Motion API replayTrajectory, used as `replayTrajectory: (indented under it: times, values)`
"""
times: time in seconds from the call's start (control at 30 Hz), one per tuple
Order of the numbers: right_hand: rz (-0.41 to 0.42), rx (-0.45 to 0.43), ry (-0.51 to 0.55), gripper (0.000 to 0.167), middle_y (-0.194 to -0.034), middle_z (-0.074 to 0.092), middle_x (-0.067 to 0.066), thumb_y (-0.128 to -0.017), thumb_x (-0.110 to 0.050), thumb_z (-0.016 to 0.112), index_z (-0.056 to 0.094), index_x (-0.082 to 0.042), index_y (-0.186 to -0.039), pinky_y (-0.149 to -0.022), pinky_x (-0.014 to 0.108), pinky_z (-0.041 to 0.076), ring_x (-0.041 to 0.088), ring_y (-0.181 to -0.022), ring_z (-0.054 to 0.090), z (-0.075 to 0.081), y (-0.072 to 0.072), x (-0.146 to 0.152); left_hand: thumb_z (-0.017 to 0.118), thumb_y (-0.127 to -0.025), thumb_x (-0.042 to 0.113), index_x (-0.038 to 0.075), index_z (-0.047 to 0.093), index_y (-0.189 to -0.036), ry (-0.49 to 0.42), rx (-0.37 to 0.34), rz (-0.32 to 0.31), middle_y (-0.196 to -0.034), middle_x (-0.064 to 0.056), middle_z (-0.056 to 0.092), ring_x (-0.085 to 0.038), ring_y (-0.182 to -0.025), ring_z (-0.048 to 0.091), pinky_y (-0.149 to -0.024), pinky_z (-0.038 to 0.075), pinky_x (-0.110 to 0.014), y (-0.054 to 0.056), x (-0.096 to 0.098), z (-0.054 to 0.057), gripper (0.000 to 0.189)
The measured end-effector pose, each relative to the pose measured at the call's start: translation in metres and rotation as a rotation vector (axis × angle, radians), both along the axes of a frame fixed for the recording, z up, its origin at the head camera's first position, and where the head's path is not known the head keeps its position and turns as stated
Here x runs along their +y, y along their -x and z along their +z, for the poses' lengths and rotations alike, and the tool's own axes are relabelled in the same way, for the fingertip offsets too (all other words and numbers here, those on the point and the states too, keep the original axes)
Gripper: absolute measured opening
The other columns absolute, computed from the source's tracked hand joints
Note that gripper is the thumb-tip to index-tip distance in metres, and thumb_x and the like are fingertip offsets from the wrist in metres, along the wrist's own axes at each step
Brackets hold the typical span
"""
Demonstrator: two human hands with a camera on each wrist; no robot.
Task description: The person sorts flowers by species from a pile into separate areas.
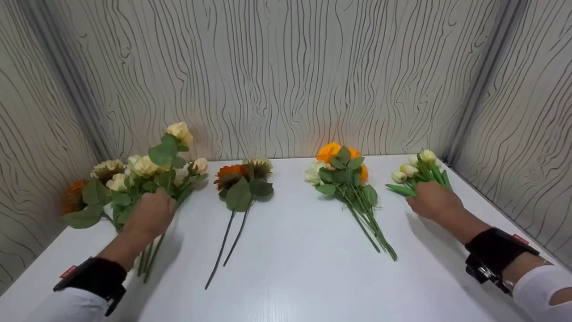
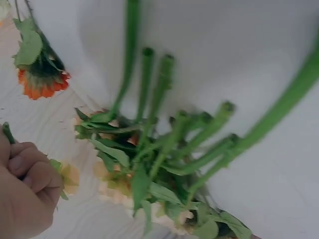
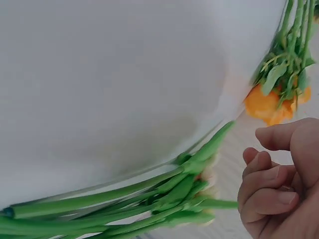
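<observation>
In the head view my left hand (image 1: 151, 213) grips the stem of a cream rose (image 1: 178, 133), whose bloom stands above the other flowers. A green stem end (image 2: 7, 133) pokes out of that fist in the left wrist view. Below and around it lies a bunch of cream roses (image 1: 144, 166) with cut stems towards me. My right hand (image 1: 435, 201) is over the white tulips (image 1: 409, 171) at the far right. From the right wrist, its fingers (image 3: 264, 201) look loosely curled, thumb apart, with nothing between them. The tulip stems (image 3: 99, 199) lie beside it.
Two sunflower-like stems, one with an orange bloom (image 1: 230, 174), lie left of centre. Right of centre are orange flowers (image 1: 330, 152) with a white bloom (image 1: 316, 173). Another orange flower (image 1: 73, 197) is at the far left. Wood-patterned panels (image 1: 277, 80) enclose the white table (image 1: 286, 268).
</observation>
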State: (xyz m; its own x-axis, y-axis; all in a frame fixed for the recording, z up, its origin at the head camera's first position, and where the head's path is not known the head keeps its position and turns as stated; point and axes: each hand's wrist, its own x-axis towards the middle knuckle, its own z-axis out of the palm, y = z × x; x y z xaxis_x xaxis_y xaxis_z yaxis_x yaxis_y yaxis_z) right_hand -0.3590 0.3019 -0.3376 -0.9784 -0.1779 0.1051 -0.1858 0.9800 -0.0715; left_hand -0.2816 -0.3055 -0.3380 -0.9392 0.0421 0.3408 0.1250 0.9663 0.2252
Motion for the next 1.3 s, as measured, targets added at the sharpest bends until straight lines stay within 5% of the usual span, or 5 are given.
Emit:
replayTrajectory:
  times: [0.27,0.67,0.9,1.1,1.3]
  values:
    - [0.18,0.059,0.337,0.041,-0.052,0.033,-0.006,-0.094,-0.018,0.062,0.045,-0.014,-0.057,-0.051,0.028,0.031,0.011,-0.049,0.032,0.005,-0.022,-0.074,0.042,-0.1,0.013,-0.003,0.056,-0.09,-0.227,0.088,-0.055,-0.059,-0.006,0.046,-0.017,-0.047,0.042,-0.044,0.036,-0.03,-0.003,0.072,0.007,0.023]
    - [0.445,-0.348,0.976,0.028,-0.072,0.057,0.003,-0.102,-0.024,0.056,0.068,0.001,-0.099,-0.052,0.022,0.042,0.011,-0.058,0.048,-0.001,-0.087,-0.185,0.049,-0.099,0.01,0.006,0.053,-0.084,-0.304,0.096,-0.393,-0.057,0.003,0.045,-0.004,-0.045,0.039,-0.04,0.035,-0.015,-0.045,0.206,0.004,0.017]
    - [0.343,-0.48,1.446,0.021,-0.069,0.052,-0.001,-0.101,-0.02,0.058,0.058,-0.005,-0.086,-0.049,0.02,0.035,0.008,-0.054,0.043,-0.001,-0.118,-0.203,0.049,-0.101,0.014,0.008,0.052,-0.086,-0.272,0.093,-0.565,-0.057,0.01,0.037,0.002,-0.047,0.032,-0.041,0.026,-0.011,-0.069,0.242,-0.006,0.016]
    - [0.31,-0.45,1.433,0.02,-0.065,0.052,-0.001,-0.1,-0.019,0.061,0.06,-0.003,-0.087,-0.046,0.019,0.033,0.007,-0.051,0.043,-0.001,-0.121,-0.199,0.047,-0.102,0.018,0.009,0.055,-0.091,-0.21,0.036,-0.566,-0.055,0.01,0.038,0.001,-0.045,0.032,-0.041,0.027,-0.014,-0.072,0.236,-0.005,0.016]
    - [0.31,-0.346,1.182,0.025,-0.065,0.057,0.001,-0.099,-0.02,0.062,0.066,0.002,-0.09,-0.043,0.019,0.038,0.009,-0.049,0.046,-0.003,-0.103,-0.176,0.048,-0.099,0.019,0.01,0.061,-0.093,-0.164,0.0,-0.473,-0.06,0.006,0.055,-0.003,-0.048,0.044,-0.046,0.039,-0.02,-0.061,0.193,0.0,0.017]
